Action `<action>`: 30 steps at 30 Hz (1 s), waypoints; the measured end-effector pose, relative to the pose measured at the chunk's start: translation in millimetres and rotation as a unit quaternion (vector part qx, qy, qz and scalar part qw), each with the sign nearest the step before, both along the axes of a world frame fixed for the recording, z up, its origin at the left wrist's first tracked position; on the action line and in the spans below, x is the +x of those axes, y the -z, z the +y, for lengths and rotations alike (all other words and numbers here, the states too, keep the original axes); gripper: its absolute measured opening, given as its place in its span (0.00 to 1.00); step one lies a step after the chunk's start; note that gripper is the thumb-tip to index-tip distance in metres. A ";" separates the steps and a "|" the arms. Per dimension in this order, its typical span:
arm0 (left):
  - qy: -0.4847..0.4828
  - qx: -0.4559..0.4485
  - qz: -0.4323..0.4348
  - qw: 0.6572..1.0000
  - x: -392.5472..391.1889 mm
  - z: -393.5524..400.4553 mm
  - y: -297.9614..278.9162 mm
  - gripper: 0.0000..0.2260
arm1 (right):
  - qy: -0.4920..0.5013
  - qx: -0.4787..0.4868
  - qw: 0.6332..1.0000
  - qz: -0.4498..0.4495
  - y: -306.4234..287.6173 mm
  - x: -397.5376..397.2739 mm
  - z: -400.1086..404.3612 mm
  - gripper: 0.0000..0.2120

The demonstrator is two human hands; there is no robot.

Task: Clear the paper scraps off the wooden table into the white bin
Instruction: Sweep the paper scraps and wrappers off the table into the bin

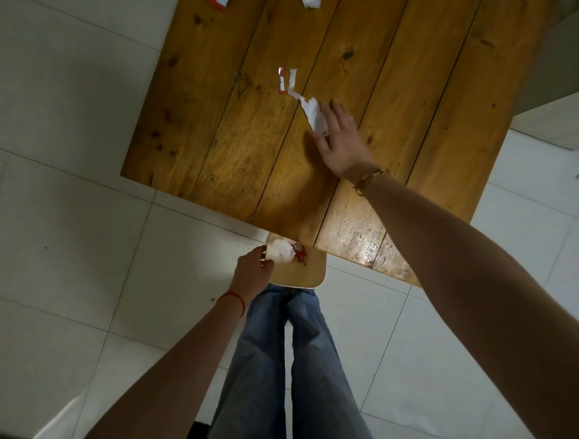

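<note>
My right hand [340,141] lies flat on the wooden table [219,141], fingers spread, with its fingertips on a white paper scrap [313,114]. Two narrow strips lie just beyond it: a white one [293,80] and a red-and-white one [282,80]. More scraps sit at the far edge, a white one [311,3] and a red-and-white one [219,3]. My left hand [253,269] grips the left rim of the white bin [310,275], held just below the table's near edge. White and red scraps [286,252] lie inside the bin.
The table stands on a pale tiled floor [78,219]. My legs in blue jeans [282,360] are directly under the bin. A pale piece of furniture [551,94] stands at the right, beyond the table's right edge.
</note>
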State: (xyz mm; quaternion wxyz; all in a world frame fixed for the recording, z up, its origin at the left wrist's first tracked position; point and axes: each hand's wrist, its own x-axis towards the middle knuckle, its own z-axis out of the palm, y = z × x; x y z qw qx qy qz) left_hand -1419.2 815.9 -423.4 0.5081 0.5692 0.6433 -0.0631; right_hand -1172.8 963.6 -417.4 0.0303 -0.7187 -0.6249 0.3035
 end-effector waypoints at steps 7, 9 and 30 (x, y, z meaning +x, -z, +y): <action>-0.015 0.000 -0.005 1.000 -3.5 -2.9 -0.3 0.13 | -0.170 0.006 0.985 -0.005 3.8 -31.2 -67.0 0.29; -0.019 -0.002 -0.006 1.000 -5.3 -5.1 -1.1 0.13 | -0.203 0.003 0.979 0.003 2.2 -39.4 -102.3 0.28; -0.083 0.002 0.043 0.996 -22.8 -67.1 -74.3 0.15 | -0.129 -0.003 0.984 0.119 -74.2 -61.1 -233.1 0.23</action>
